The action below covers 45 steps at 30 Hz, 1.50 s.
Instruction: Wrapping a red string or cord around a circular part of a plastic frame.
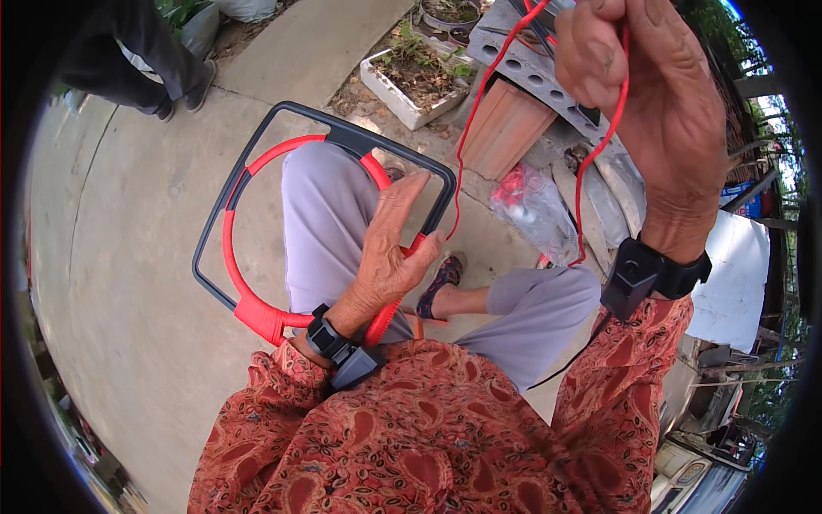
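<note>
A dark rectangular frame with a round inner ring (229,248) rests around my left knee. Red cord is wrapped tightly over much of the ring. My left hand (387,244) grips the frame's right side, its thumb and fingers around the red-wrapped part. From near that thumb a red cord (462,154) rises toward the top edge. Raised at the upper right, my right hand (655,103) has its fingers closed on the cord. A second length of it hangs from there down to my right knee. The fingertips are partly cut off by the picture's edge.
Beyond my knees are a white planter box (411,107) with plants, a grey block with holes (514,64), reddish bricks (505,128) and a clear plastic bag (535,210). A person in dark trousers (141,51) stands at the far left. A white sheet (728,278) lies at right.
</note>
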Tool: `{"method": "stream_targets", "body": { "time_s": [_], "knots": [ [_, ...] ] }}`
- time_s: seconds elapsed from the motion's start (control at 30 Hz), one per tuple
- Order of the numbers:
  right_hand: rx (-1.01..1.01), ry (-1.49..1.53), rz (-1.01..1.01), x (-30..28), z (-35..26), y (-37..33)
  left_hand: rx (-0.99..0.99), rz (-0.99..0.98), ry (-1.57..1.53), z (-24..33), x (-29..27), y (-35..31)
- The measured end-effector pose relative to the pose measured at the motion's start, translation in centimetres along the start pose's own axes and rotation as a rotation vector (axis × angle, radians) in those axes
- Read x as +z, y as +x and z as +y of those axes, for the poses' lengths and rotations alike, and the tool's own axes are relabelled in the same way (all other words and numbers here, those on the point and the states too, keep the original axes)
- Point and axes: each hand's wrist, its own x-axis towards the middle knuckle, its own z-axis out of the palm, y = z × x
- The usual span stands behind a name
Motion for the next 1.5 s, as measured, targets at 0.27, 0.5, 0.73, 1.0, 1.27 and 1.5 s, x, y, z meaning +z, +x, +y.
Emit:
{"method": "stream_targets", "body": {
  "time_s": [0.27, 0.5, 0.73, 1.0, 1.27, 1.5],
  "knots": [
    [-0.071, -0.004, -0.061, -5.0, 1.0, -0.3, -0.073, -0.173, -0.173, -1.2, 0.2, -0.2],
    [0.313, -1.206, 0.119, -2.4, 9.6, -11.3, -0.171, 0.215, -0.122, -1.6, 0.6, 0.1],
    [0.592, -0.189, 0.324, 9.2, 22.1, -16.5, -0.028, 0.130, 0.209, -2.7, 0.7, -0.1],
    [0.383, 1.015, 0.682, 13.0, 24.8, -16.5, -0.093, 0.054, 0.374, -1.9, 0.8, 0.2],
    [0.348, 1.255, 0.639, 13.5, 27.0, -16.7, -0.105, 0.017, 0.356, -1.4, 0.7, 0.5],
    [0.524, 1.113, 0.721, 13.7, 23.7, -15.1, -0.075, 0.018, 0.308, -2.7, 0.5, 0.2]
  ]
}}
